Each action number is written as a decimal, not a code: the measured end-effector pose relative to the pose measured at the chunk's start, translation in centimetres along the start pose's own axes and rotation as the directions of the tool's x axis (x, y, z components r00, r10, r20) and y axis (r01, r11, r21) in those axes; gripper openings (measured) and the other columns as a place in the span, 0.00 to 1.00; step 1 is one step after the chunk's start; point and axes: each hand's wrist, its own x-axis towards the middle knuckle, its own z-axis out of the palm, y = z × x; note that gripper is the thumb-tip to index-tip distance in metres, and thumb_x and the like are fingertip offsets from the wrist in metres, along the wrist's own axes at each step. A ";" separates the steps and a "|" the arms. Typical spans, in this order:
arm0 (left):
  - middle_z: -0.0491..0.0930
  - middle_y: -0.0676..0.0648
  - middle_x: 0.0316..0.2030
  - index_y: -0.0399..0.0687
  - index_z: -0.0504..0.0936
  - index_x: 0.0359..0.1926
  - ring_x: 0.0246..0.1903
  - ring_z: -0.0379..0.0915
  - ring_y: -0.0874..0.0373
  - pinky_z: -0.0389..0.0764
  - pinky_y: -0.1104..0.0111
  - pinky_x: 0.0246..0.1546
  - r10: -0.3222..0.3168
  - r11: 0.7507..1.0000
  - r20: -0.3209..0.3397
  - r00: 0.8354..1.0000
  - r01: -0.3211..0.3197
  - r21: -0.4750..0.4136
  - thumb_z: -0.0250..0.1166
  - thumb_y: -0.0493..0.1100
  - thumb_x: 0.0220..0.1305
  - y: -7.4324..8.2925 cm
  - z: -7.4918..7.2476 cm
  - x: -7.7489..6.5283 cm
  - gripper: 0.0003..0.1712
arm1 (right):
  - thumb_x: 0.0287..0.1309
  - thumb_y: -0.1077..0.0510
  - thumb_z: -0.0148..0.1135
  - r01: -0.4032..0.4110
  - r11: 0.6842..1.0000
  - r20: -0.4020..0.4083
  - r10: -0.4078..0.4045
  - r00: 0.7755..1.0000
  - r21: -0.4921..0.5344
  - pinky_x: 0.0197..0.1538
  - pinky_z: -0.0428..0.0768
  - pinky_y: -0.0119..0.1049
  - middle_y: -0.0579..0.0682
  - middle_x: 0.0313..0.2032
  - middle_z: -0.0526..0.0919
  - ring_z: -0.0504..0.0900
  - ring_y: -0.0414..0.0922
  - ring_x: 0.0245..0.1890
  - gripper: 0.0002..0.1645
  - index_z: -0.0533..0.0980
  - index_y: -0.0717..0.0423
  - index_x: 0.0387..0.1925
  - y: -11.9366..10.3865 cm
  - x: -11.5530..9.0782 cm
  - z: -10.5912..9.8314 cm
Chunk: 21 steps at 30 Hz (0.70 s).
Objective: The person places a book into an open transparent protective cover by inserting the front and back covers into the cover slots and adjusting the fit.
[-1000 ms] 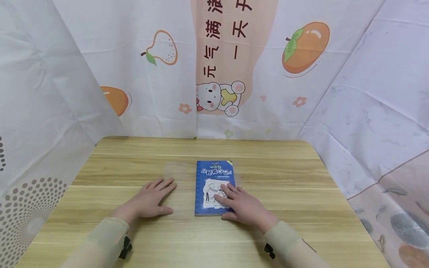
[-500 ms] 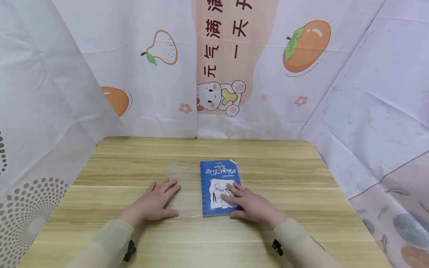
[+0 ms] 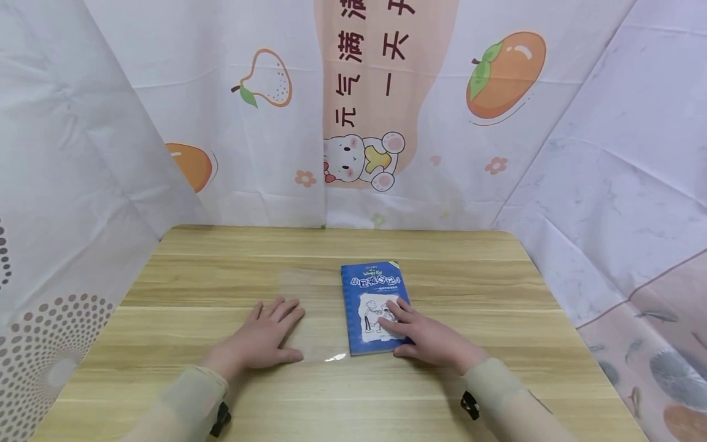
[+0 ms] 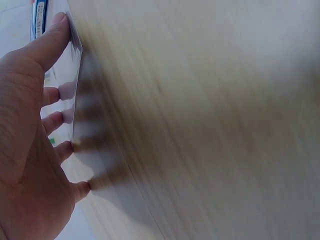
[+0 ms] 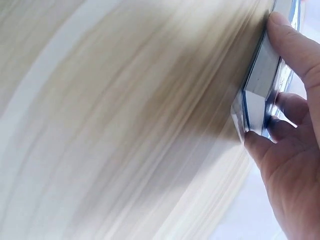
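A blue paperback book point(image 3: 356, 313) lies face up right of the table's middle, slightly turned. A clear plastic sheet point(image 3: 317, 319) spreads flat to its left, with a bright glint along its near edge. My left hand point(image 3: 265, 337) rests on this sheet's left part, fingers spread, thumb apart. My right hand point(image 3: 436, 341) lies over the book's lower right part, fingertips on the cover and thumb at the near edge. In the right wrist view, the book's page edges point(image 5: 256, 102) show beside the thumb, with clear film point(image 5: 237, 115) sticking out beneath.
The wooden table point(image 3: 221, 258) has rounded far corners. Behind it hangs a white printed curtain point(image 3: 265, 147) with fruit and a cartoon bear. More cloth hangs at the left side point(image 3: 61, 172) and right side point(image 3: 624, 159).
The book and clear sheet have slid right across the table, both hands moving with them. The book has turned a little anticlockwise. Both hands keep nearly the same pose.
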 end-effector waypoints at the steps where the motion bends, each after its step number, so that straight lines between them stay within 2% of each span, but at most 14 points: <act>1: 0.56 0.40 0.78 0.47 0.62 0.77 0.76 0.48 0.33 0.48 0.28 0.68 0.000 1.000 0.000 1.000 0.000 0.007 0.62 0.72 0.63 0.1 0.0 0.0 0.52 | 0.67 0.49 0.66 -0.002 1.000 -0.001 0.002 1.000 0.003 0.68 0.70 0.60 0.62 0.79 0.53 0.49 0.65 0.78 0.39 0.66 0.46 0.76 0.1 -0.2 -0.1; 11: 0.56 0.40 0.78 0.47 0.63 0.77 0.76 0.48 0.32 0.48 0.28 0.68 0.009 1.000 0.003 1.000 -0.009 0.014 0.62 0.72 0.64 1.8 -0.1 0.3 0.52 | 0.66 0.51 0.67 -0.005 0.999 0.006 0.005 1.000 0.045 0.69 0.68 0.62 0.62 0.78 0.55 0.50 0.66 0.78 0.38 0.67 0.47 0.75 1.1 -1.3 -0.6; 21: 0.56 0.40 0.78 0.47 0.63 0.77 0.76 0.50 0.33 0.50 0.29 0.68 0.019 0.999 0.005 1.000 -0.020 0.038 0.60 0.73 0.65 2.7 0.0 0.6 0.51 | 0.65 0.52 0.68 -0.010 0.997 0.012 0.010 1.000 0.072 0.69 0.66 0.63 0.62 0.78 0.56 0.50 0.66 0.78 0.38 0.68 0.46 0.74 2.0 -2.1 -1.0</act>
